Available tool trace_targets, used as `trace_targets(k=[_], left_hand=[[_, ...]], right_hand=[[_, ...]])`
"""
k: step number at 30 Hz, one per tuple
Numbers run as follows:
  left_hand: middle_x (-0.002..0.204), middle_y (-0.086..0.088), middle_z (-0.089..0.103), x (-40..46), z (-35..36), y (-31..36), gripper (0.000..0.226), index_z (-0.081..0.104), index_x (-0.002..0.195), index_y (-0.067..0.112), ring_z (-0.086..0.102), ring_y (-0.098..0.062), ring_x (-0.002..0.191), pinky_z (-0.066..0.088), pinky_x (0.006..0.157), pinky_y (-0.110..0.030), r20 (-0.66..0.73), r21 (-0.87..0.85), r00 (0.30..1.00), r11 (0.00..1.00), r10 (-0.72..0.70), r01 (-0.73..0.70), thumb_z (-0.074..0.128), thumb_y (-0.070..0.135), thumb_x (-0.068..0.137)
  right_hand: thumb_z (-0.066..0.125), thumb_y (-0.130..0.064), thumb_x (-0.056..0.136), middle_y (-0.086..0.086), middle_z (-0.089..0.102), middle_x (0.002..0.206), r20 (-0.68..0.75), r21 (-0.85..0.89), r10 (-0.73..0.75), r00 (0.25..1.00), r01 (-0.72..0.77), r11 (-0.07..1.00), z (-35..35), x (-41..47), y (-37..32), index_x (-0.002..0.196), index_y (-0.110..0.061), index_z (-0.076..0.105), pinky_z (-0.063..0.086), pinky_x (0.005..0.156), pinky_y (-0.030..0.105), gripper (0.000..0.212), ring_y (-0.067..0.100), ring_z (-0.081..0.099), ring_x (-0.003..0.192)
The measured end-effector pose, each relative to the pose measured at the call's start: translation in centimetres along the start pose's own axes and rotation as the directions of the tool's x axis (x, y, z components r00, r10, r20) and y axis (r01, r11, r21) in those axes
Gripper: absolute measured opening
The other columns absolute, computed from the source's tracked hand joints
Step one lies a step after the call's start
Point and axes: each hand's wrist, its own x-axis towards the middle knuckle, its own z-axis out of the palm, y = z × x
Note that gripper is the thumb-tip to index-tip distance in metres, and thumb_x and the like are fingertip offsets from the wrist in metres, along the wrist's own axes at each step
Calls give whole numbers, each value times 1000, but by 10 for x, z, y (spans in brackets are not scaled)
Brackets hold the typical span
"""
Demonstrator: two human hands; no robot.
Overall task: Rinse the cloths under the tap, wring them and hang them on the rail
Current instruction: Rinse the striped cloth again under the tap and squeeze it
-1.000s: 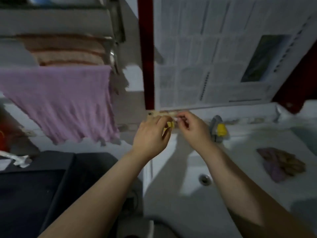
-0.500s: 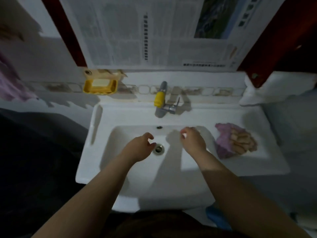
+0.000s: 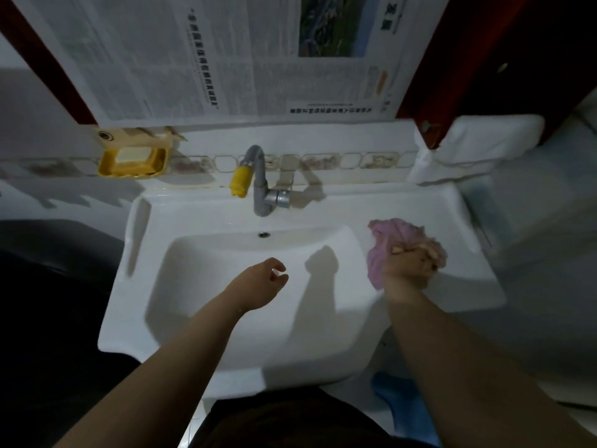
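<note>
White glazed ceramic forms the sink, a wide basin with rounded corners and a flat ledge on every side, and everything else sits around it. Both bare forearms reach in from the sink's near edge. The left hand hangs over the middle of the bowl, wrist bent slightly, fingers loosely curled and apart from the thumb, holding nothing and touching nothing. The right arm stretches to the sink's right ledge, where the right hand is bunched tight on the cloth, fingers curled into its folds. That cloth is a crumpled heap, soft and wrinkled, pink-lilac on its left part and paler, peach-toned, on the side under the knuckles; it lies on the ledge just beside the bowl's right rim.

At the back of the sink stands the tap, a grey arched pipe ending in a yellow plastic nozzle, with a metal handle at its base. No water shows in the bowl. Left of the tap, above the sink's rear ledge, a yellow soap dish holds a pale bar. Printed newspaper covers the wall behind the sink.
</note>
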Motion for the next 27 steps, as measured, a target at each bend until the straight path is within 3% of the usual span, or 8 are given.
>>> trace_targets(k=[4, 8, 13, 17, 20, 23, 25, 27], left_hand=[[109, 2, 65, 9, 9, 8, 25, 55, 116, 25, 61, -15, 96, 47, 83, -28, 33, -36, 999, 999, -1, 2, 48, 39, 96], [100, 5, 67, 13, 12, 20, 22, 55, 115, 24, 62, -15, 88, 46, 75, -26, -41, -110, 999, 993, 28, -32, 48, 35, 97], [91, 9, 69, 10, 2, 45, 19, 56, 111, 23, 64, -15, 88, 50, 77, -33, -338, -313, 939, 934, 59, -171, 44, 32, 99], [103, 9, 67, 0, -17, 65, 31, 57, 119, 22, 62, -12, 102, 46, 88, -29, -394, -496, 914, 816, 94, -297, 38, 39, 101], [131, 12, 58, -3, -29, 67, 53, 49, 136, 27, 49, -7, 126, 37, 107, -32, -301, -589, 938, 741, 168, -322, 28, 56, 97], [144, 18, 45, -6, -39, 66, 72, 43, 142, 33, 35, -1, 137, 26, 112, -29, -227, -661, 934, 661, 275, -355, 24, 74, 87], [131, 7, 59, -10, -47, 62, 67, 57, 130, 22, 51, -9, 125, 36, 103, -30, -215, -707, 929, 607, 302, -361, 31, 68, 90], [92, -9, 66, -16, -55, 55, 44, 64, 101, 7, 62, -22, 83, 47, 73, -30, -249, -770, 938, 537, 243, -344, 44, 45, 97]], right_hand=[[56, -37, 90, 23, 45, 139, -25, 25, 52, 998, -51, 998, -7, -3, 18, 136, -1, 43, 37, 104, 48, 59, 42, 45, 124], [54, -25, 92, 25, 61, 117, -364, 270, -80, 928, 187, 945, -17, -10, 2, 105, 3, 64, 46, 93, 42, 32, 41, 56, 108], [33, -12, 103, -2, 56, 78, -332, 738, -109, 937, 330, 589, -73, -52, -66, 99, -2, 50, 36, 60, -1, 20, -10, 58, 67], [33, -12, 103, -8, 51, 77, -305, 836, -250, 919, 384, 392, -103, -84, -110, 94, -6, 47, 39, 64, 8, 17, -13, 50, 60], [39, -13, 102, -10, 54, 72, -176, 883, -367, 913, 311, 351, -108, -98, -134, 82, -16, 53, 42, 65, 9, 24, -11, 52, 61], [45, -21, 100, -5, 68, 77, 226, 894, -508, 831, 30, 447, -96, -109, -153, 82, -20, 63, 53, 76, 25, 26, 5, 66, 75], [45, -23, 100, 3, 73, 80, 484, 815, -537, 692, -133, 563, -80, -114, -157, 87, -14, 66, 55, 79, 33, 27, 18, 70, 80], [43, -28, 101, 7, 74, 84, 582, 740, -529, 617, -132, 660, -63, -118, -157, 89, -14, 68, 55, 84, 39, 31, 22, 71, 84]])
